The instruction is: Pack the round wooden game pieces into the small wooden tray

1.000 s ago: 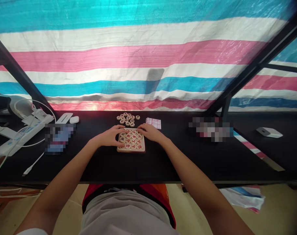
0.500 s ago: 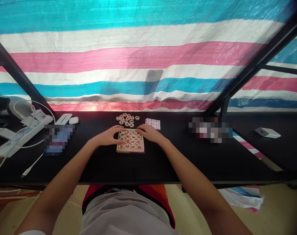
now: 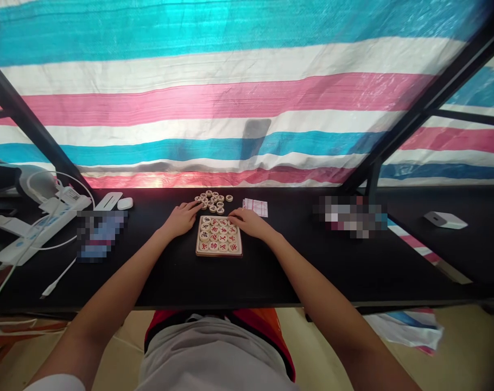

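A shallow square box (image 3: 219,253) sits on the black table, filled with rows of round Chinese chess pieces (image 3: 223,238); most carry red characters, and a few at its left side carry dark ones. Beyond it lies a loose cluster of Chinese chess pieces (image 3: 210,202). My left hand (image 3: 182,218) rests left of the box's far corner, fingers stretched out, its fingertips at the cluster's near left edge. My right hand (image 3: 247,222) lies over the far right corner of the box, fingers extended and touching the rim or the corner piece; I cannot tell which.
A folded paper sheet (image 3: 255,207) with red lines lies behind my right hand. To the left are a power strip (image 3: 43,231) with cables, a white earphone case (image 3: 125,203) and a blurred-out item. A white charger (image 3: 445,220) stands far right. Striped sheeting (image 3: 230,103) hangs behind.
My left hand has moved off the box, away to the left and back toward the loose pieces, uncovering the box's left column. My right hand stays at the far right corner.
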Available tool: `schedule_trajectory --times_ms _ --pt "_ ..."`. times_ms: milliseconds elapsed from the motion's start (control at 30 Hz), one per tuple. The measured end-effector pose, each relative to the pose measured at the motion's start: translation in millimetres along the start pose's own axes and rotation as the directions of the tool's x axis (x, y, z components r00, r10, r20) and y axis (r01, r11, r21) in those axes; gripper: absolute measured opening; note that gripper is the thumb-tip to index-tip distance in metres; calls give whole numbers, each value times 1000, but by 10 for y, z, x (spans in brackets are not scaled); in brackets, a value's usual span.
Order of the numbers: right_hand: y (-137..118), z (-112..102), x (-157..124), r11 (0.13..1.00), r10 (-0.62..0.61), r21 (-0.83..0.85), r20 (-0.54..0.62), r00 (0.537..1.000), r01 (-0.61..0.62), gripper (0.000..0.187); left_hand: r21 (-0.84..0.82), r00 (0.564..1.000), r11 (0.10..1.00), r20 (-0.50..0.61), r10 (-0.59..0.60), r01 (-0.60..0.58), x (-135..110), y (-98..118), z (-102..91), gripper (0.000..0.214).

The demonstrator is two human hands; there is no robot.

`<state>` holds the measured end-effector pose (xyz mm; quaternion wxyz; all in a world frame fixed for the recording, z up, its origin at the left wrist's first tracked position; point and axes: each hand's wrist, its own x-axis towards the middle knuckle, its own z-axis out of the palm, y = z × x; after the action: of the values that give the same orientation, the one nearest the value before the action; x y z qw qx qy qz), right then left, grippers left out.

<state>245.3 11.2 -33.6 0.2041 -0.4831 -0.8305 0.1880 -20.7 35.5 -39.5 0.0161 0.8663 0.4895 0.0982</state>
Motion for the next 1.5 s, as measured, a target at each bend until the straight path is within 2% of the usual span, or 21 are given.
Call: schedule_trajectory --times_ms 100,333,500,567,633,733,833,933,1033,1267,1500 --pt "13 15 0 1000 -13 -2 -12 1000 13 27 47 1000 999 -1 8 -8 28 31 -1 47" --pt "57 39 6 1000 -13 1 -23 1000 13 26 19 998 1000 -55 14 -13 -48 35 -94 28" --pt "66 19 14 999 -50 -6 7 999 50 26 -52 987 985 -5 -162 162 -138 83 -228 19" --pt "64 11 14 998 -59 -8 5 998 59 27 -102 980 977 -36 -194 189 -160 117 -294 20" --pt "62 7 13 998 -57 -10 4 998 57 28 -227 990 967 -49 -132 118 -182 167 -370 26" --pt "58 4 13 999 -46 -12 6 999 46 28 -498 997 867 56 53 -18 -226 279 -487 35" --pt "59 5 12 999 -53 -11 3 999 53 27 -641 954 762 167 250 -88 -274 405 -557 33" --pt "69 15 10 998 -57 -10 -4 998 57 26 -678 893 722 230 387 -138 -305 488 -563 25" --pt "79 24 8 999 -51 -11 -4 999 51 27 -666 878 732 254 406 -146 -313 503 -541 20" --pt "67 11 1 999 -47 -9 4 999 47 26 -566 899 800 218 380 -201 -311 445 -542 11" --pt "92 33 15 999 -43 -15 -3 999 43 26 -511 919 835 194 343 -204 -327 547 -556 24"
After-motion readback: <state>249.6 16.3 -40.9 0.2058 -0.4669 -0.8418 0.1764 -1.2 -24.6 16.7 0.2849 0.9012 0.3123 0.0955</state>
